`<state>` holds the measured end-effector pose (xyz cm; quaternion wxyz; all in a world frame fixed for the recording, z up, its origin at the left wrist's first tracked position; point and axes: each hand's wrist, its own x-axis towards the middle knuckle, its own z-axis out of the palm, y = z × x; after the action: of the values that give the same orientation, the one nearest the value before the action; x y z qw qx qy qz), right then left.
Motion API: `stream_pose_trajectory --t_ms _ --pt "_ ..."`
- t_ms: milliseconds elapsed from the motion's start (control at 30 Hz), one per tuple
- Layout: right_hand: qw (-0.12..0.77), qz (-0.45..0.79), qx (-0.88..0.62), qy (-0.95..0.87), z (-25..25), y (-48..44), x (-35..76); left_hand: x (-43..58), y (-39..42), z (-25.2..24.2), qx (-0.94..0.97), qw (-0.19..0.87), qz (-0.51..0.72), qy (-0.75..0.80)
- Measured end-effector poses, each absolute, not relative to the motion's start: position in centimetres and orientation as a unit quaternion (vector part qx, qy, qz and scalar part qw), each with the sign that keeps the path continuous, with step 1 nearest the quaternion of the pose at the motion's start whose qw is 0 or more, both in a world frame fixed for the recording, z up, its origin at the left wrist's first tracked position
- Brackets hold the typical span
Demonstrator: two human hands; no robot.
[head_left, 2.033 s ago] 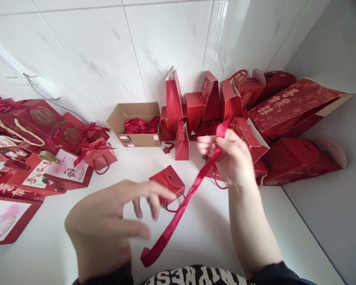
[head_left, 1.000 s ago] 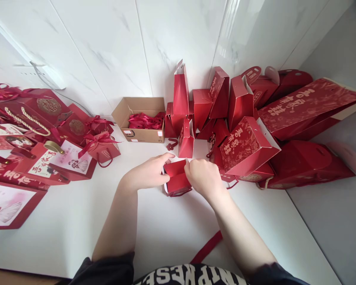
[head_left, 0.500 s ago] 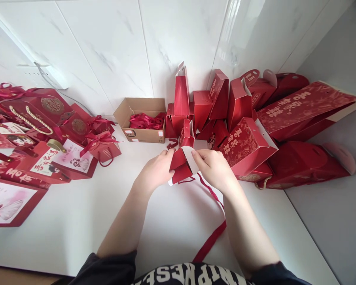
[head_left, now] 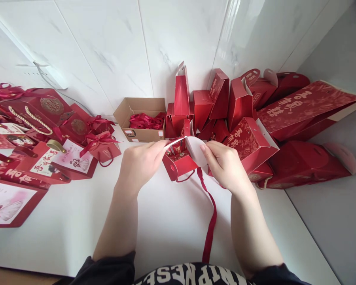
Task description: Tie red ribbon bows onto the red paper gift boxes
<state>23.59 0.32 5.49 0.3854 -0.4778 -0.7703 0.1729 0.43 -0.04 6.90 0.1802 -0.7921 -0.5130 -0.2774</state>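
Note:
A small red gift box (head_left: 182,167) sits between my hands with its top flaps spread apart, so its inside shows; small wrapped items seem to lie in it. My left hand (head_left: 141,164) pinches the flap on the left side. Between thumb and fingers, my right hand (head_left: 225,162) grips the right flap, whose pale inner face (head_left: 196,151) is turned up. A thin red cord handle (head_left: 186,177) hangs at the box's near side. From beside the box a dark red ribbon (head_left: 212,213) runs down the white table toward my body.
A cardboard carton (head_left: 142,135) of red ribbon bows (head_left: 147,121) stands against the tiled wall. Several finished-looking gift boxes (head_left: 103,144), some with bows, crowd the left. On the right are several red boxes (head_left: 246,144) with open tops, next to a grey side panel (head_left: 332,154).
My hands have moved apart, pulling the flaps open and exposing the box's inside. The ribbon's lower end has shifted slightly right.

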Motion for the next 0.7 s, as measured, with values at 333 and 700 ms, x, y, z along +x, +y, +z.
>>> stream_pose_trajectory --t_ms 333,700 --pt "0.431 0.068 -0.393 -0.809 6.2 -0.9 23.7 -0.7 -0.6 7.5 -0.798 0.167 -0.371 -0.444" --pt "0.393 0.222 -0.45 -0.77 6.1 -0.2 23.6 -1.5 -0.4 8.2 -0.755 0.089 -0.314 -0.569"
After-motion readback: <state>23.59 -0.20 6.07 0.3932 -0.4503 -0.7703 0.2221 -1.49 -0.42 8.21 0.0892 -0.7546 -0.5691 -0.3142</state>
